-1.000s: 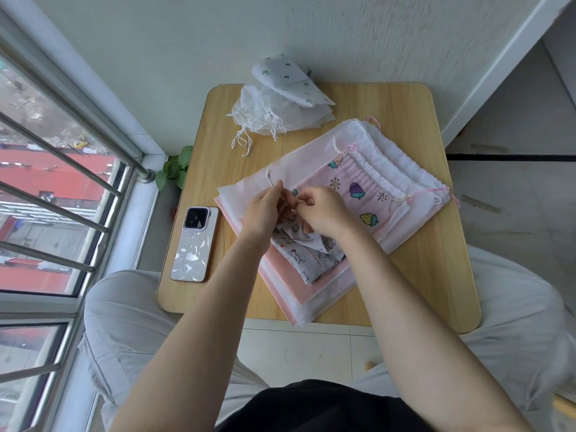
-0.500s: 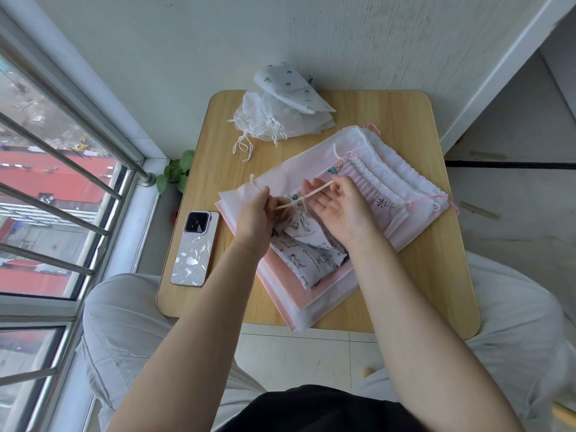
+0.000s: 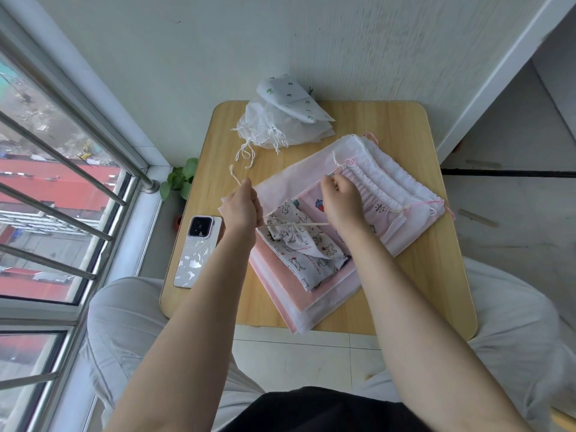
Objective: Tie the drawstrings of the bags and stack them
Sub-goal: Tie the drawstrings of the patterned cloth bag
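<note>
Over stacked bags (image 3: 314, 294) on table (image 3: 436, 275): L hand (image 3: 241, 208) fisted on drawstring (image 3: 299, 225), end sticking up; R hand (image 3: 341, 201) closed on other end. String taut across cat-print bag (image 3: 299, 251) atop pile, centre.

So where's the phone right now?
In the head view, the phone lies on the wooden table's left edge, by the window, just left of the left hand and the stacked bags.

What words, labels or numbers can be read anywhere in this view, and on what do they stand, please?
Small red lettering on the cat-print bag: too small and blurred to read.
Phone: no text readable on its back.
Pink fruit-print bag: pictures only, no words visible.
</note>
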